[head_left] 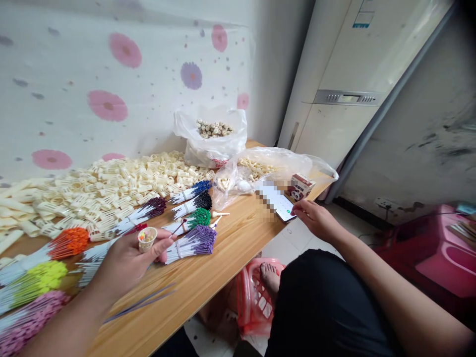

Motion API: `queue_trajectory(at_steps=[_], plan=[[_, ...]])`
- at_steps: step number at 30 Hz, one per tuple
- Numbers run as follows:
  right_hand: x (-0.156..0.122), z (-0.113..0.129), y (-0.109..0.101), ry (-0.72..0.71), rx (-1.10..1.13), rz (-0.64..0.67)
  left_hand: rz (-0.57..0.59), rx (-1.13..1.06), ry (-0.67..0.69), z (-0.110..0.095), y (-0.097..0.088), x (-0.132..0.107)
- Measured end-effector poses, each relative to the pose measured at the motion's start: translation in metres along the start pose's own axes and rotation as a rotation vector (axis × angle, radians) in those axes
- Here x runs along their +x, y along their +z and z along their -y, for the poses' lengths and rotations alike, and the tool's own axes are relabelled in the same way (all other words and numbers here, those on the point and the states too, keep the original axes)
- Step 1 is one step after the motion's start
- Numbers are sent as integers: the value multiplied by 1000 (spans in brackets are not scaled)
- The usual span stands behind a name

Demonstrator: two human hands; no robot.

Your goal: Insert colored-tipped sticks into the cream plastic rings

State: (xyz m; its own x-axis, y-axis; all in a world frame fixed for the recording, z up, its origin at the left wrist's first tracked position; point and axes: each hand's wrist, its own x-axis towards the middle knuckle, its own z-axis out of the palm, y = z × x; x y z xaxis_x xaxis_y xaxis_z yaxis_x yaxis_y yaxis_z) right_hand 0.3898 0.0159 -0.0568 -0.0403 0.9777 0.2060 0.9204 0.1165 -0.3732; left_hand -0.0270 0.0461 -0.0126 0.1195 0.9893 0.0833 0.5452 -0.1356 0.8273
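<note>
My left hand [137,253] is closed around a short cream plastic tube [148,239], its open end facing up with small coloured bits inside. A thin stick with a dark red tip [178,229] pokes out by its thumb and fingertips. Under and beyond this hand lie tied bundles of thin sticks with coloured tips, among them a purple bundle [193,244] and a green one [197,218]. At the table edge, my right hand [314,215] has its fingers curled together beside the corner of a phone [284,210]. What they pinch, if anything, is hidden.
Many slotted cream tubes [111,183] are heaped along the wall. Plastic bags of small parts, one upright bag [213,148] and one lying open [305,161], stand behind. A small box [300,187] sits by the phone. Orange bundles [70,243] lie left on the table [208,277].
</note>
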Motion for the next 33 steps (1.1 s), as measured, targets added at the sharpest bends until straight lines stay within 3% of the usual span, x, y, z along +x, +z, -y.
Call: queue_trajectory(at_steps=[5, 9, 18, 25, 33], plan=[[1, -3, 4, -44, 37, -52, -19, -21, -52, -2, 0, 1], [-1, 0, 0, 13, 31, -136, -5, -3, -51, -3, -1, 2], [0, -4, 3, 0, 20, -77, -20, -21, -12, 0, -2, -1], [4, -8, 7, 9, 83, -186, -1, 50, 24, 3, -1, 2], [13, -6, 9, 6, 57, -156, -9, 88, 24, 0, -3, 1]])
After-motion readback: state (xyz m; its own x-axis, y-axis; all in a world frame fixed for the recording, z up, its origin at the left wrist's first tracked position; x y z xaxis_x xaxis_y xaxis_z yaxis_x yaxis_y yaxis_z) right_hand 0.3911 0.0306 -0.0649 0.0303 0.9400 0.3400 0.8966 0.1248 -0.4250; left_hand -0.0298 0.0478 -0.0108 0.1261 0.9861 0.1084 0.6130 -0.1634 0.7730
